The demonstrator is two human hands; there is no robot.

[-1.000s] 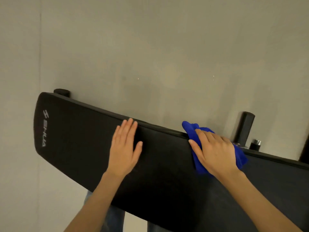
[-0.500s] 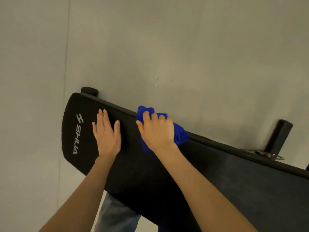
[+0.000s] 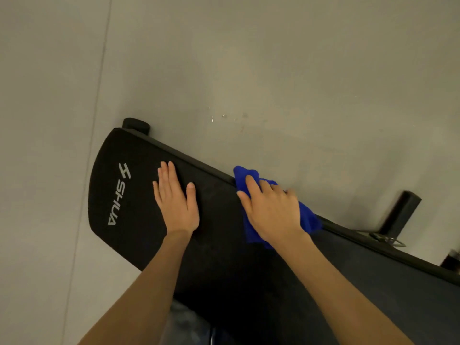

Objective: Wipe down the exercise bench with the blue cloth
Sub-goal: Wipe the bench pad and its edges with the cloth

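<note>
Wiping under way. Right hand (image 3: 271,212) lies flat on the blue cloth (image 3: 310,220) and presses it onto the far edge of the exercise bench (image 3: 224,257) pad. Left hand (image 3: 176,202) lies flat, fingers straight, bracing the pad just beside the logo. No boundary between wiped and unwiped pad shows; logo end and near edge probably remain. Pad print: white emblem, then "SHUA" (image 3: 117,202).
</note>
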